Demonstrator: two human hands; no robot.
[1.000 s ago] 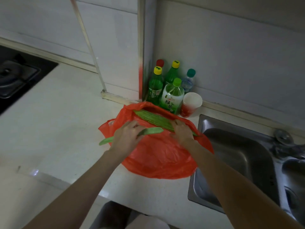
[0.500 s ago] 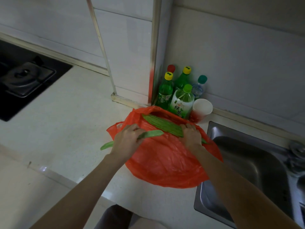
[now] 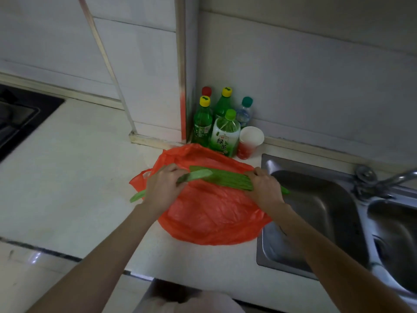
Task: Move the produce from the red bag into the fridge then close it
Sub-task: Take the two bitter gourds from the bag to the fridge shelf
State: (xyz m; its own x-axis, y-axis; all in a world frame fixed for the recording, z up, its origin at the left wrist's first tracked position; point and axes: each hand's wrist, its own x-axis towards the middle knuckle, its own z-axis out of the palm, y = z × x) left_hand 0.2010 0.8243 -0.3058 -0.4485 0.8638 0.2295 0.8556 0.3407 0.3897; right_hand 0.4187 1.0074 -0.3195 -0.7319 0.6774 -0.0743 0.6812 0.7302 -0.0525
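A red plastic bag (image 3: pixel 209 213) lies on the white counter beside the sink. My left hand (image 3: pixel 162 188) grips a slim light-green vegetable (image 3: pixel 196 175) whose other end sticks out to the left of my wrist. My right hand (image 3: pixel 265 188) holds the right end of a thicker ridged dark-green gourd (image 3: pixel 228 178) that lies across the bag's open mouth. Both vegetables are above the bag. The fridge is out of view.
Several green drink bottles (image 3: pixel 225 132) and a red and white paper cup (image 3: pixel 249 142) stand in the corner behind the bag. A steel sink (image 3: pixel 316 213) with a tap (image 3: pixel 383 179) is at the right. A black hob (image 3: pixel 20 118) sits at the far left.
My right hand has taken hold of the ridged gourd and raised it toward the bag's mouth. My left hand still holds the slim vegetable. The camera has shifted slightly.
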